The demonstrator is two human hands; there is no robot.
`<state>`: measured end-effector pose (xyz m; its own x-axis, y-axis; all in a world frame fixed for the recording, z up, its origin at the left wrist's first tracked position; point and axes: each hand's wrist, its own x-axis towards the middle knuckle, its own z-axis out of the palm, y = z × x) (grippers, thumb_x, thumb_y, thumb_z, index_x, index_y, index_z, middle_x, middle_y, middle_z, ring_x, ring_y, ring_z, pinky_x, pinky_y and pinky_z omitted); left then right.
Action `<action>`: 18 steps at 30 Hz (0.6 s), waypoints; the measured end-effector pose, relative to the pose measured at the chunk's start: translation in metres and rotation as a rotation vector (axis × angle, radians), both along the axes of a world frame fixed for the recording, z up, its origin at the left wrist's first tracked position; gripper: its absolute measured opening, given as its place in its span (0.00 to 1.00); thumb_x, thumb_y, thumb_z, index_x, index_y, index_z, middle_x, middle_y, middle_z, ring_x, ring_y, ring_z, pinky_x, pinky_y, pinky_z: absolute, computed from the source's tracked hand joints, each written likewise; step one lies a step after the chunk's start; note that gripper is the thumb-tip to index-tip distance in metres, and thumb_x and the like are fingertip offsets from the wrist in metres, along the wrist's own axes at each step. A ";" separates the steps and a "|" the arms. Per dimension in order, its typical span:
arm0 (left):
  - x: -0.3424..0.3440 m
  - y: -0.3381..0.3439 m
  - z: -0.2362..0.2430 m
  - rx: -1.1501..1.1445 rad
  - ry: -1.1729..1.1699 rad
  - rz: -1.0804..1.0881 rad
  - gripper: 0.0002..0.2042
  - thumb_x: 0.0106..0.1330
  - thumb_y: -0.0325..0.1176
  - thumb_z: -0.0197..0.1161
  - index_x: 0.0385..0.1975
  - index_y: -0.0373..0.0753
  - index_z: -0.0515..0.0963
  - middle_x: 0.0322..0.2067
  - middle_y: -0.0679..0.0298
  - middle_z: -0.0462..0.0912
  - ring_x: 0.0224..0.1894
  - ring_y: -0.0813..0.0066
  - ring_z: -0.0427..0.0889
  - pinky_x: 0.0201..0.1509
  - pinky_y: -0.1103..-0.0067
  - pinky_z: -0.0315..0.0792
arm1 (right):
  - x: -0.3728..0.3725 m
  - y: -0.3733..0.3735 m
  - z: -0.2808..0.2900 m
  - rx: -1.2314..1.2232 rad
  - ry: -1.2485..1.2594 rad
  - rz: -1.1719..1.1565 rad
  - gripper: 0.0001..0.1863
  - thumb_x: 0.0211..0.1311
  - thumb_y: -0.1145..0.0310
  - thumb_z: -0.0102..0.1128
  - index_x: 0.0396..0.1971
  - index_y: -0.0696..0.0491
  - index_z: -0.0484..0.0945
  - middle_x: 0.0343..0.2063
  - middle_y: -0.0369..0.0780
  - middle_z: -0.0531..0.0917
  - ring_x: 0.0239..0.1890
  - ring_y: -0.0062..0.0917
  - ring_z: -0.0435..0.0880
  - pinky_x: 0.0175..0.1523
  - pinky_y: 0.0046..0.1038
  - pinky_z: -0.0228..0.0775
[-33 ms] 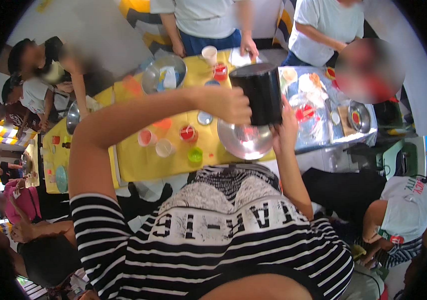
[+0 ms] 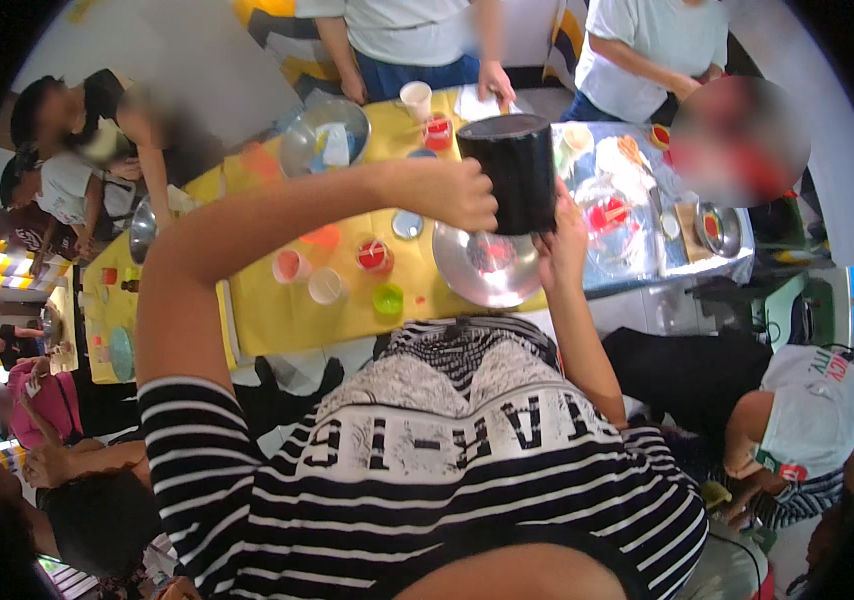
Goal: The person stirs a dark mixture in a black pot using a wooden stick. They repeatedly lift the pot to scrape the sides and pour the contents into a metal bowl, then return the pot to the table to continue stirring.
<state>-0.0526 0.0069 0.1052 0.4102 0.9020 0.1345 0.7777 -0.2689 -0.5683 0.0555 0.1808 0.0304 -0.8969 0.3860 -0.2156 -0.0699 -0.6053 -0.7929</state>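
Note:
A black cylindrical pot (image 2: 509, 176) is held up above a shiny metal bowl (image 2: 459, 284) on the yellow-covered table. My left hand (image 2: 459, 196) is curled into a fist against the pot's left side; whatever the fingers wrap round there is hidden. Along the lower right side of the pot lies my right hand (image 2: 561, 240), its fingers partly behind the pot. Something red shows inside the metal bowl. Left of the bowl stand a cup of red stuff with sticks across it (image 2: 374, 256), a white cup (image 2: 326, 286) and a bright green cup (image 2: 387, 299).
At the back left is another metal bowl (image 2: 325, 137) with a blue-and-white packet in it. A foil-covered table (image 2: 637, 262) on the right holds plates and small bowls. Across the table stands a person in a white shirt (image 2: 402, 35); more people are at both sides.
The whole view has shifted slightly upward in the picture, pot and hands along with it. Both hands keep the same hold on the black pot.

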 end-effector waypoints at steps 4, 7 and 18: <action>0.019 -0.008 -0.021 -0.125 -0.257 0.154 0.20 0.55 0.57 0.51 0.20 0.44 0.66 0.15 0.70 0.67 0.17 0.76 0.70 0.22 0.80 0.62 | 0.000 0.005 0.003 0.055 -0.011 0.022 0.18 0.65 0.64 0.42 0.54 0.51 0.66 0.29 0.29 0.78 0.12 0.05 0.59 0.14 0.11 0.48; -0.002 -0.009 -0.035 -0.043 -0.303 0.272 0.21 0.53 0.56 0.53 0.20 0.41 0.70 0.16 0.69 0.71 0.16 0.73 0.73 0.19 0.77 0.63 | 0.003 0.000 0.001 0.155 0.019 -0.010 0.18 0.66 0.65 0.43 0.54 0.50 0.67 0.19 0.25 0.71 0.11 0.05 0.54 0.14 0.11 0.46; 0.017 -0.013 -0.089 -0.010 -0.525 0.714 0.07 0.43 0.36 0.58 0.16 0.42 0.78 0.19 0.68 0.78 0.18 0.70 0.76 0.26 0.70 0.66 | 0.008 -0.008 -0.002 0.454 0.053 0.149 0.20 0.65 0.69 0.42 0.58 0.49 0.62 0.14 0.24 0.53 0.13 0.08 0.51 0.18 0.13 0.45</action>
